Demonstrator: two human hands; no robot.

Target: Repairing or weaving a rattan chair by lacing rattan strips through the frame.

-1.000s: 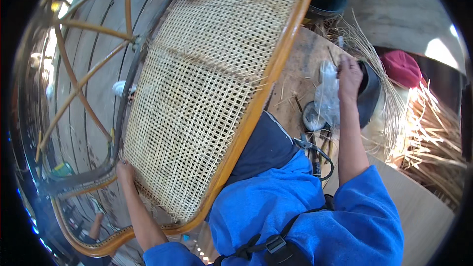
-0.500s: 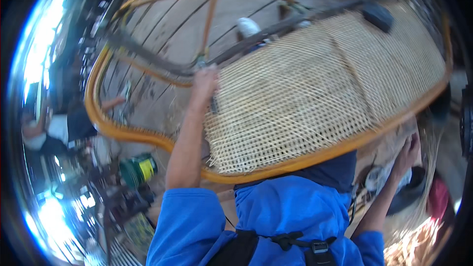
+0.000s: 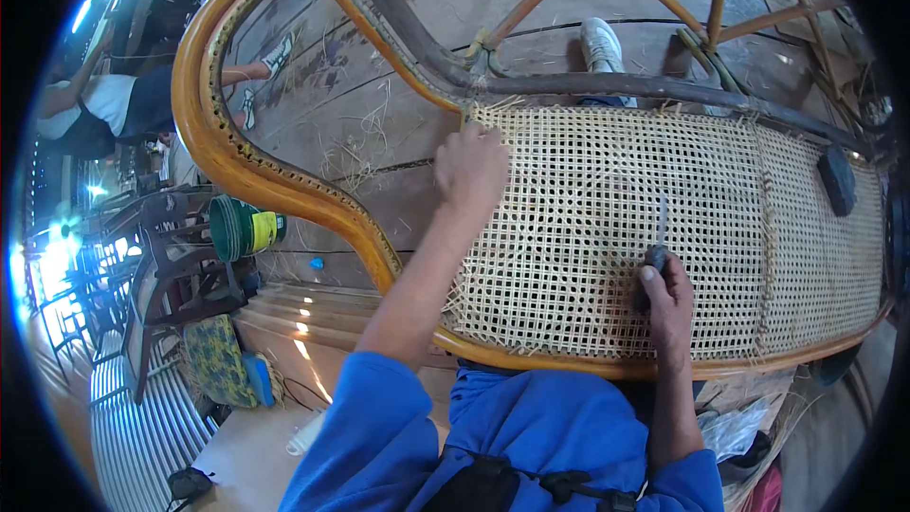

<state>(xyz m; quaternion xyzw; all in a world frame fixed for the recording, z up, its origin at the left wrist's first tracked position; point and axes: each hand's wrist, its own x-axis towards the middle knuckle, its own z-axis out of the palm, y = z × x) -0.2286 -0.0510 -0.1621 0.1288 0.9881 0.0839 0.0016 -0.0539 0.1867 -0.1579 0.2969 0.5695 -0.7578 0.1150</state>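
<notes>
Across my lap lies a rattan furniture frame (image 3: pixel 213 128) filled with open-woven cane webbing (image 3: pixel 588 218). At the upper left corner of the webbing my left hand (image 3: pixel 471 169) is closed, its fingers curled against the ragged edge. What they pinch there is hidden. My right hand (image 3: pixel 669 299) hovers over or rests on the right part of the weave, closed around the dark handle of a thin-bladed knife (image 3: pixel 662 223). The blade points away from me. Along the webbing's far edge runs a dark rail (image 3: pixel 607 84).
A dark block (image 3: pixel 836 180) lies on the webbing at the far right. A green bucket (image 3: pixel 232 228) stands at left, near dark wooden chairs (image 3: pixel 180 246). Another person's legs (image 3: pixel 248 71) show at upper left. A white shoe (image 3: pixel 602 45) is beyond the rail.
My right hand has come from beyond the frame's near right edge onto the webbing, now showing the knife. My left hand stays at the webbing's left edge. The view has shifted and sharpened.
</notes>
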